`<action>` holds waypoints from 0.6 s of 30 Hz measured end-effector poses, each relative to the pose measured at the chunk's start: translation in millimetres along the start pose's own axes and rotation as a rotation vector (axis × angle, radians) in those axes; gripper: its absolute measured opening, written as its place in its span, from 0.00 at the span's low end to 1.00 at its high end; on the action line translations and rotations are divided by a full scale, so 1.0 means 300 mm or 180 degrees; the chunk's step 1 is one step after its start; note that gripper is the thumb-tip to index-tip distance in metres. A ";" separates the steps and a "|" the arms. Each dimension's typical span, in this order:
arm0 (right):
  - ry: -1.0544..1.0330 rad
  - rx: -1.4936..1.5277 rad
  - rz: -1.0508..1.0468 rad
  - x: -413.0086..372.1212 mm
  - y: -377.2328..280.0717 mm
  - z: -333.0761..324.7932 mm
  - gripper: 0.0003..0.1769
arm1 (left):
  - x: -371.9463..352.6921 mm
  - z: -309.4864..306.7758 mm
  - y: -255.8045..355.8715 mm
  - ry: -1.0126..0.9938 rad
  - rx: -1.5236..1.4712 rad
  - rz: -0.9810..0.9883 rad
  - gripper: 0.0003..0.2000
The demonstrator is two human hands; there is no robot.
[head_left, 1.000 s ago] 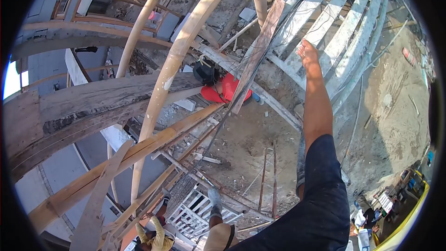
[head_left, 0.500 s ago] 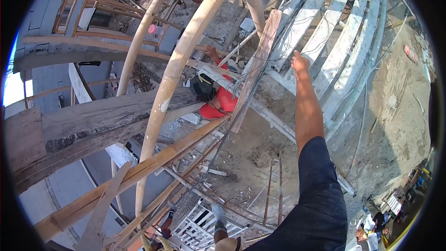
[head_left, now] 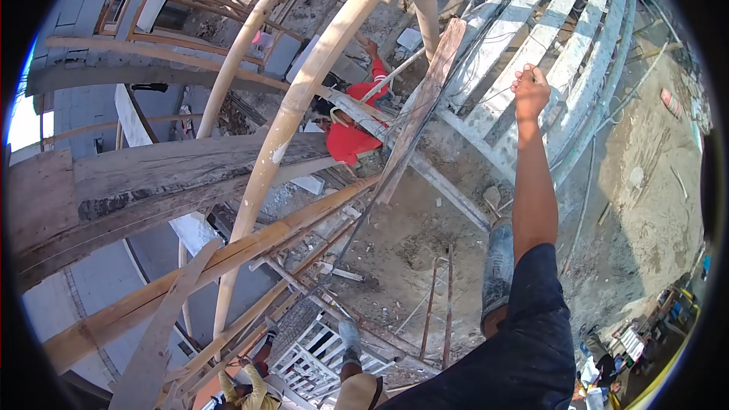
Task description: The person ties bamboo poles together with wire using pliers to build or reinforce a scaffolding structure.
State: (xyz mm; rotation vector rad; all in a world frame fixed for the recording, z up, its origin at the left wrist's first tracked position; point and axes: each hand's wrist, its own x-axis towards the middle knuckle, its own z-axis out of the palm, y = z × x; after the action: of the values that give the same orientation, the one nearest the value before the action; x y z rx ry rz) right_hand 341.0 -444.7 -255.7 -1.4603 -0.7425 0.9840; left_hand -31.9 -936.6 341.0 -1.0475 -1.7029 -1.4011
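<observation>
My right hand (head_left: 531,91) is raised over the whitish slatted wooden frame (head_left: 548,19) at the upper right, its fingers curled together. Thin dark wires run across the slats close to my fingers; whether I hold one is too small to tell. My left hand is out of view. Left of my arm, a rough plank (head_left: 425,102) slants beside the frame. Beyond it a person in a red shirt (head_left: 353,140) bends low, one arm stretched up.
Bamboo poles (head_left: 304,80) and a thick timber beam (head_left: 167,175) cross the left side. My boots (head_left: 499,262) show lower down, one near a white lattice (head_left: 304,357). A person in yellow (head_left: 258,393) is at the bottom. Dirt ground and rubble lie below.
My right hand has moved right, and its fingers have curled. The person in red has shifted, with the head lower. My other boot has come into view beside my arm.
</observation>
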 end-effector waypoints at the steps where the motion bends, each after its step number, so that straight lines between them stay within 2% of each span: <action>1: -0.0016 -0.0029 -0.0002 -0.008 -0.052 -0.014 0.12 | -0.003 0.009 0.005 -0.0002 0.0018 -0.0027 0.17; 3: 0.0099 -0.0449 -0.0172 -0.019 -0.149 -0.045 0.12 | -0.002 0.009 -0.002 0.0156 -0.0579 -0.0268 0.20; 5: 0.0177 -0.0581 -0.0405 -0.028 -0.181 -0.062 0.13 | 0.005 0.011 -0.012 0.0067 -0.0576 -0.0262 0.21; 7: 0.0097 -0.0469 -0.0161 -0.040 -0.230 -0.045 0.13 | 0.011 -0.026 -0.037 -0.0088 -0.0571 -0.0189 0.22; 8: -0.0170 -0.0660 -0.0075 -0.059 -0.251 -0.021 0.13 | 0.018 -0.039 -0.042 -0.0186 -0.0554 -0.0154 0.23; 9: -0.0199 -0.0943 -0.0337 -0.077 -0.274 -0.003 0.13 | 0.025 -0.049 -0.046 -0.0279 -0.0540 -0.0115 0.24; 10: -0.0401 -0.1144 -0.0361 -0.102 -0.331 0.024 0.13 | 0.025 -0.058 -0.048 -0.0222 -0.0528 -0.0091 0.24; 12: -0.0750 -0.1357 -0.0482 -0.156 -0.427 0.085 0.13 | 0.022 -0.069 -0.041 0.0360 -0.0463 -0.0816 0.21; 13: -0.0770 -0.1343 -0.0515 -0.156 -0.454 0.109 0.13 | 0.020 -0.070 -0.043 0.0400 -0.0460 -0.0812 0.21; 15: -0.0791 -0.1727 -0.0709 -0.175 -0.504 0.130 0.12 | 0.017 -0.072 -0.044 0.0533 -0.0775 -0.1061 0.22; 16: -0.0787 -0.1965 -0.1041 -0.191 -0.525 0.127 0.13 | 0.013 -0.070 -0.045 0.0438 -0.0659 -0.0952 0.22; 17: -0.0808 -0.1974 -0.1085 -0.188 -0.524 0.122 0.13 | 0.001 -0.058 -0.046 0.0481 -0.0652 -0.0973 0.22; 18: -0.0890 -0.2455 -0.1555 -0.181 -0.483 0.106 0.13 | -0.008 -0.047 -0.040 0.0425 -0.0633 -0.0953 0.22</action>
State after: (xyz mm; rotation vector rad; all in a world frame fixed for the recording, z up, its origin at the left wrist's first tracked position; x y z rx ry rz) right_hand 301.5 -458.8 -103.6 -1.6610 -1.7259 0.5315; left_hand -41.4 -952.1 336.2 -0.8027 -1.6985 -1.8194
